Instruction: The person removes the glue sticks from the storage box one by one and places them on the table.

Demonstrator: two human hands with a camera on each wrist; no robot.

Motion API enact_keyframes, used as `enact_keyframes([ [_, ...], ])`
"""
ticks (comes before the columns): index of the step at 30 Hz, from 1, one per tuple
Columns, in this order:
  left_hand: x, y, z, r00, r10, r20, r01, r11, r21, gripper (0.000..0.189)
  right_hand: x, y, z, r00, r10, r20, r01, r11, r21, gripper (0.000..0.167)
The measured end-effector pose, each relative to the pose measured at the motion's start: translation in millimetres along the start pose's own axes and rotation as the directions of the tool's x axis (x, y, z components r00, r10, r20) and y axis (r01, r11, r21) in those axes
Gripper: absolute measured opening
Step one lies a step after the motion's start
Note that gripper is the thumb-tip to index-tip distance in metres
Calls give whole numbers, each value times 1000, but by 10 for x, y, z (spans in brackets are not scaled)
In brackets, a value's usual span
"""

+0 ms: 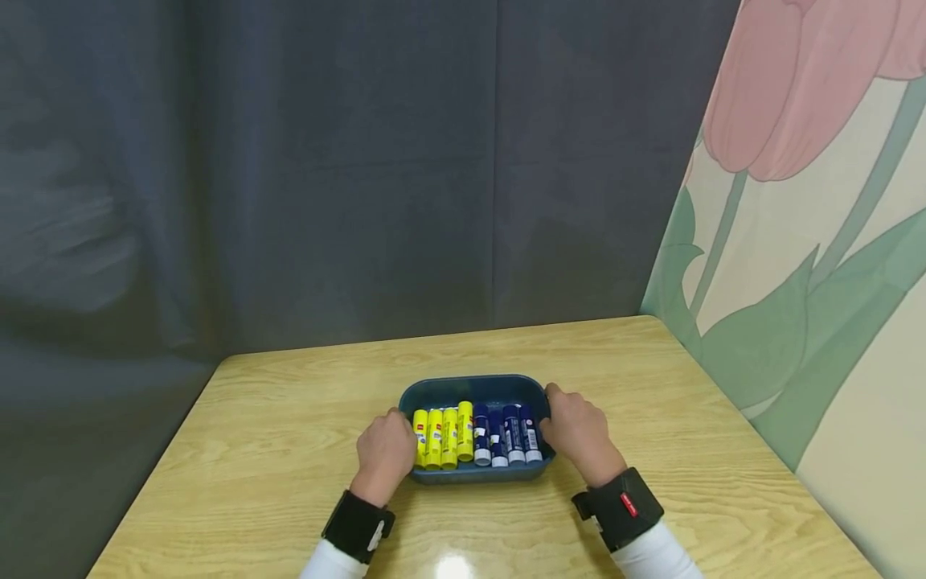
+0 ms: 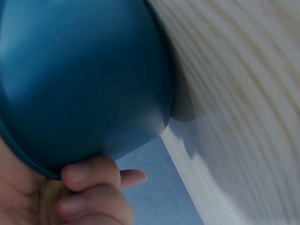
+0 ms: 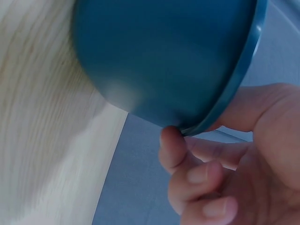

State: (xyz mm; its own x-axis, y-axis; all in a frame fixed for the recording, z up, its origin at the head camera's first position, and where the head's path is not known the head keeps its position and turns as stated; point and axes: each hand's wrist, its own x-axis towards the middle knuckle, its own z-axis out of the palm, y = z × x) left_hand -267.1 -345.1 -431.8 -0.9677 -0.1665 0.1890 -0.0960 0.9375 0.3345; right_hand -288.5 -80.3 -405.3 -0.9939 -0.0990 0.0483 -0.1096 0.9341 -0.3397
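Observation:
A dark teal plastic tray with rounded corners is on the wooden table, held at both ends. Inside it, yellow glue sticks lie side by side on the left, and dark blue glue sticks with pale ends on the right. My left hand grips the tray's left end; in the left wrist view its curled fingers press under the rim. My right hand pinches the right end, with fingertips at the rim in the right wrist view. The thumbs are partly hidden by the tray.
The pale wooden table extends around the tray on all sides. A dark grey curtain hangs behind its far edge. To the right stands a wall with painted tulips. Black bands circle both wrists.

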Motion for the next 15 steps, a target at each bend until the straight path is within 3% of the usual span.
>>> enact_keyframes([
  [7,-1,12,6,1000,11,16,-10,999,-37,25,4,26,-26,1000,14,7,-14,1000,-6,43],
  [15,11,-22,4,999,8,44,-4,995,-104,27,3,-55,16,991,-23,-129,22,1000,-8,36],
])
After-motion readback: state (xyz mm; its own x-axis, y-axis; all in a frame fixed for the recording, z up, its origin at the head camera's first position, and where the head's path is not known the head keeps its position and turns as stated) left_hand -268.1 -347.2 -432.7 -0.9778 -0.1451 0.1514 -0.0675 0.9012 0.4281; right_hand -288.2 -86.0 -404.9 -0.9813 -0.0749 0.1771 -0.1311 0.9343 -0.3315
